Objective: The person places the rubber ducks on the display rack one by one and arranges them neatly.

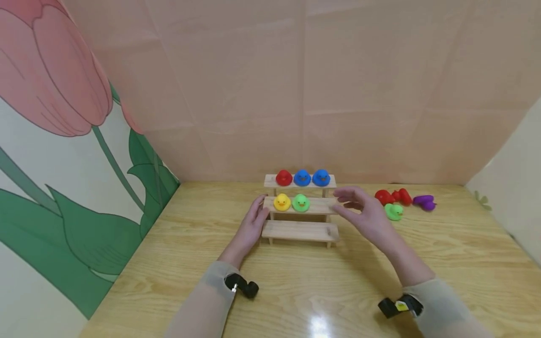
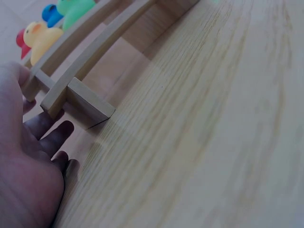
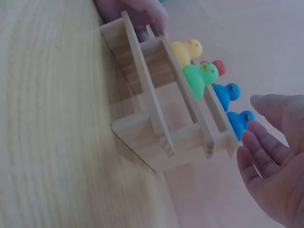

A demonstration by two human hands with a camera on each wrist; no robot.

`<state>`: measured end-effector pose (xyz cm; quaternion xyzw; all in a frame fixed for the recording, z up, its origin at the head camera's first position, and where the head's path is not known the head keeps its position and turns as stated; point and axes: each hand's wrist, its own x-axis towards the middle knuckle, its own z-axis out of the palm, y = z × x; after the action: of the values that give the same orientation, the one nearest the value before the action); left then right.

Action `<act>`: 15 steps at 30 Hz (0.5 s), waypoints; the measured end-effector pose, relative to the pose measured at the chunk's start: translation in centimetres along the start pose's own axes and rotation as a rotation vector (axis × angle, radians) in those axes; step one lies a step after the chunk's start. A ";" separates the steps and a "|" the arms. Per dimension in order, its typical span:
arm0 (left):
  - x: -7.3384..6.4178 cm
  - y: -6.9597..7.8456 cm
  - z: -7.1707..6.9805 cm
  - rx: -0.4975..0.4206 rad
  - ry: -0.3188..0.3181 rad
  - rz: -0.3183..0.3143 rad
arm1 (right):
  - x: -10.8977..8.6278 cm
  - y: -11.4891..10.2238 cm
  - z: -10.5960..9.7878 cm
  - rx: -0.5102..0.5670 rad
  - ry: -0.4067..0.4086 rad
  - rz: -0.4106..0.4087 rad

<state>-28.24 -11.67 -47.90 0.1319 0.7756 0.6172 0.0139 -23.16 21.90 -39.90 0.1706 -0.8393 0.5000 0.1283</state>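
Note:
A three-step wooden stand (image 1: 300, 230) stands on the table, with a red duck (image 1: 284, 178) and two blue ducks (image 1: 321, 177) on its top step. On the middle step sit a yellow duck (image 1: 282, 202) and a green duck (image 1: 301, 203); the bottom step is bare. My left hand (image 1: 252, 223) rests its fingers against the stand's left end, the thumb at the middle step's edge (image 2: 35, 85). At the other end, my right hand (image 1: 363, 213) has gently bent fingers and a gap between thumb and fingertips, holding nothing.
Right of the right hand, red toys (image 1: 384, 197), a light green duck (image 1: 394, 212) and purple toys (image 1: 424, 202) lie on the wooden table (image 1: 190, 225). A pinkish sheet (image 1: 236, 117) hangs behind the table. A wall with painted tulips (image 1: 105, 225) borders the left side.

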 end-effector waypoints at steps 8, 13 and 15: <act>0.0 0.0 0.0 -0.015 -0.003 0.006 | 0.1 0.4 -2.0 -0.024 0.064 0.001; 0.0 0.1 0.0 -0.018 -0.009 0.005 | 0.1 0.6 -3.4 -0.047 0.079 0.035; 0.0 0.1 0.0 -0.016 -0.008 0.005 | 0.0 0.8 -3.8 -0.069 0.080 0.046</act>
<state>-28.19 -11.65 -47.80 0.1361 0.7704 0.6227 0.0164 -23.35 25.63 -38.74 0.1268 -0.8540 0.4799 0.1559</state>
